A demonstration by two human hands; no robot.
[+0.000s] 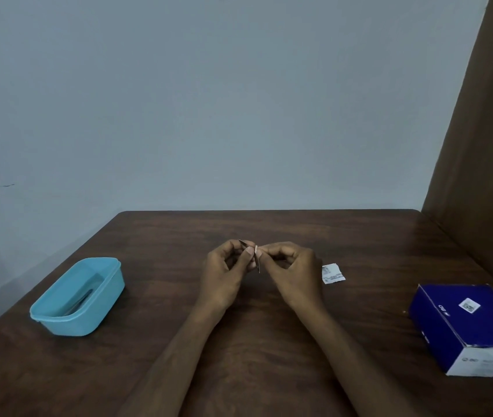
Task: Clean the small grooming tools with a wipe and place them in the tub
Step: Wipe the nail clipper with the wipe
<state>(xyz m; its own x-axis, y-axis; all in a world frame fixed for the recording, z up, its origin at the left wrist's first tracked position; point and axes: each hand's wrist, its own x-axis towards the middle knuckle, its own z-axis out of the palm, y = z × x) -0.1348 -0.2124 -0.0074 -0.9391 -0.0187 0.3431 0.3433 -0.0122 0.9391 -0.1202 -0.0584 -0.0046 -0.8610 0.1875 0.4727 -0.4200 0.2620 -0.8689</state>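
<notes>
A: Nearest to us, the two forearms run up to the hands. What are the fingers doing?

B: The left hand (225, 270) pinches a small thin tool (257, 260), and the right hand (291, 266) pinches something pale against it, probably the wipe, too small to tell.

A: So the step is wiping?

B: I'd judge so. The next move calls for carrying the tool left to the blue tub (78, 297), which seems to hold one dark tool already.

A: And around them?

B: A torn white packet (332, 273) lies just right of the hands and a blue box (468, 323) at the near right, all on a dark wooden table (269, 341) below a plain grey wall (209, 100).
</notes>
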